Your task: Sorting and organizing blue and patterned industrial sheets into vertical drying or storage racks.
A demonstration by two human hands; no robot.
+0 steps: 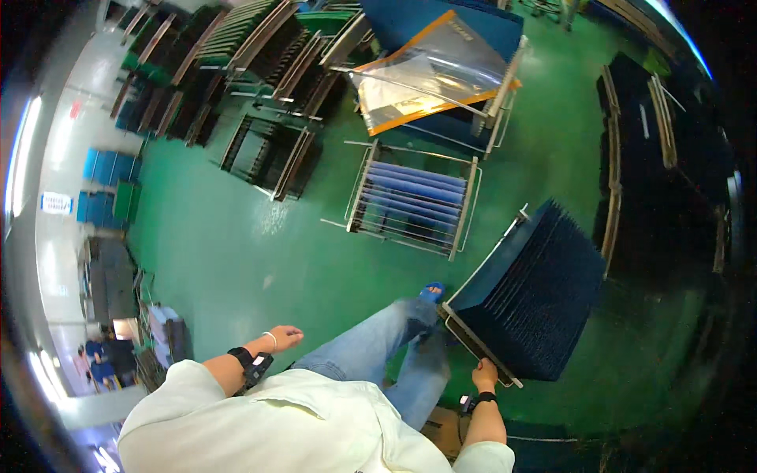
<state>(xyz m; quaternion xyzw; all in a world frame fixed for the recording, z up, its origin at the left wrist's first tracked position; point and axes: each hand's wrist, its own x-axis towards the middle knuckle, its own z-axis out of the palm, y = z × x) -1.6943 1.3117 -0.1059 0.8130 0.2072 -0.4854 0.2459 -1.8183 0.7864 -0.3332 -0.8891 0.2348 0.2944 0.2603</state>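
My right hand (486, 374) is closed around the metal rail at the near end of a rack (476, 340). Tightly packed dark blue panels (532, 296) stand in that rack, on my right. My left hand (288, 337) hangs free beside my left thigh, its fingers loosely stretched and nothing in it. Both wrists carry a dark strap with a small device. Ahead of my feet stands a low metal rack (465, 201) with several spaced lighter blue panels (414, 189).
Beyond it, a clear plastic sheet with orange edges (426, 75) lies over a larger rack of blue panels (505, 31). More racks (272, 158) fill the far left. Dark stacks (631, 158) line the right. Blue bins (98, 209) stand along the left wall. The floor (236, 260) is green.
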